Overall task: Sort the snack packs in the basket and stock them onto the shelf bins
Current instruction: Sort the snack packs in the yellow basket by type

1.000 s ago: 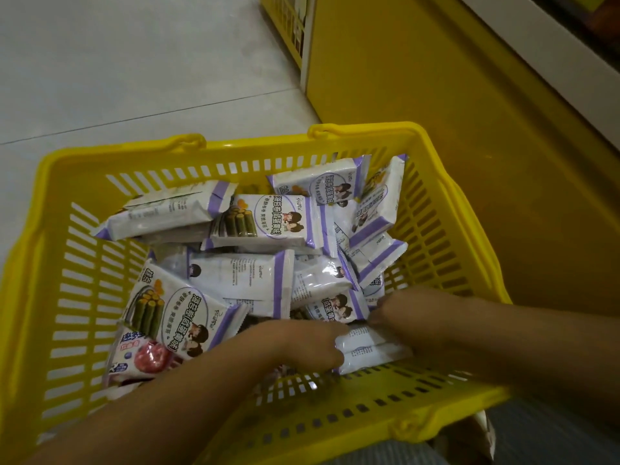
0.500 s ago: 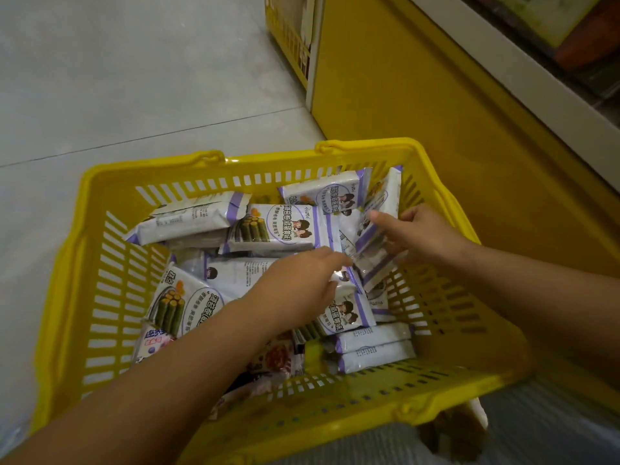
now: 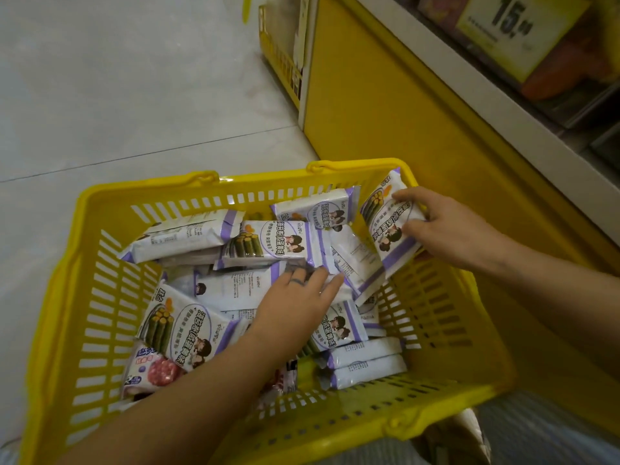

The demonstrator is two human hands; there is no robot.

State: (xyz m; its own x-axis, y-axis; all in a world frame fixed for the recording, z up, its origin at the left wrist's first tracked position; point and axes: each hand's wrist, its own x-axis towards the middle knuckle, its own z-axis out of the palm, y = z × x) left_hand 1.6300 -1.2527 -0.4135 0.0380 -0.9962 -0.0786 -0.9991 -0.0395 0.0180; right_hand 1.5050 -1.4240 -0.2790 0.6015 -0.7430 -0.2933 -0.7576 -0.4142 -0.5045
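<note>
yellow basket (image 3: pixel 335 427) holds a full heap of snack packs (image 3: pixel 188 327), the left hand (image 3: pixel 298 305) lying flat-fingered on the middle ones, the right hand (image 3: pixel 448 226) clamped on one purple-striped pack (image 3: pixel 389 229) at the far right corner, so stocking the shelf (image 3: pixel 486 95) beyond seems barely begun.

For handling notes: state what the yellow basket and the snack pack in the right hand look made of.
Basket: moulded plastic, likely; slotted walls, one even yellow, slight sheen. Snack pack gripped by the right hand: thin printed plastic film, apparently glossy; it creases and catches light.
</note>
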